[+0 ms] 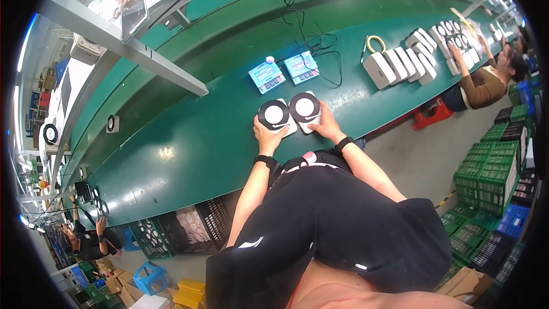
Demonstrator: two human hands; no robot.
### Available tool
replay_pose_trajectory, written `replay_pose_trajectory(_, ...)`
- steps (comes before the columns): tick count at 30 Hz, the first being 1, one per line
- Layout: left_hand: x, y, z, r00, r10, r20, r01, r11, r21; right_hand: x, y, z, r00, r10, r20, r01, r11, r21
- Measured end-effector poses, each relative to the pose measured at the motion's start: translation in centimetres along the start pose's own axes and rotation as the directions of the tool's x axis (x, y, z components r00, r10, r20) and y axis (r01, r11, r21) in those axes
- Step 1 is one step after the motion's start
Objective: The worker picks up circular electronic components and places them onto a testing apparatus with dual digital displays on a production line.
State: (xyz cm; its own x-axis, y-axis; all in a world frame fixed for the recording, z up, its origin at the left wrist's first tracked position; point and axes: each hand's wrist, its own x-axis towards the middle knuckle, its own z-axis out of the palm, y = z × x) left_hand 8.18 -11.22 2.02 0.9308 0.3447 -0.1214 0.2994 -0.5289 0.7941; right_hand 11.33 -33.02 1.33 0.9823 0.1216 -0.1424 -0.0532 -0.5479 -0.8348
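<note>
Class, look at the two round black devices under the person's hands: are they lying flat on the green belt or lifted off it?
Lying flat: both round black devices rest face-up on the green belt.

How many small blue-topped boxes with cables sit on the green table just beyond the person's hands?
2. The left blue-topped box and the right blue-topped box sit side by side on the green table, just beyond the two round black-and-white units under the hands. None looks hidden.

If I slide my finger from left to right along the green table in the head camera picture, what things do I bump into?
Small white square part → left hand → left round device → right round device → right hand → row of white boxes → co-worker's arm.
</note>
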Motion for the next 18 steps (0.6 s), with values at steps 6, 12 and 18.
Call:
replay_pose_trajectory(6, -0.07, 0.02, 0.01, 1.0, -0.002, -0.002, 0.002, 1.0, 0.0, 0.01, 0.28, 0.11, 1.0, -0.007, -0.009, 0.007, 1.0, -0.01)
replay_pose_trajectory(12, 0.12, -0.53, 0.16, 1.0, 0.016, 0.01, -0.016, 1.0, 0.006, -0.08, 0.24, 0.16, 1.0, 0.018, -0.01, -0.018, 1.0, -0.021)
replay_pose_trajectory(18, 0.19, -0.38, 0.21, 0.999, 0.048, -0.003, -0.048, 0.999, 0.009, -0.22, -0.09, -0.05, 0.999, -0.025, -0.023, 0.022, 0.994, -0.106)
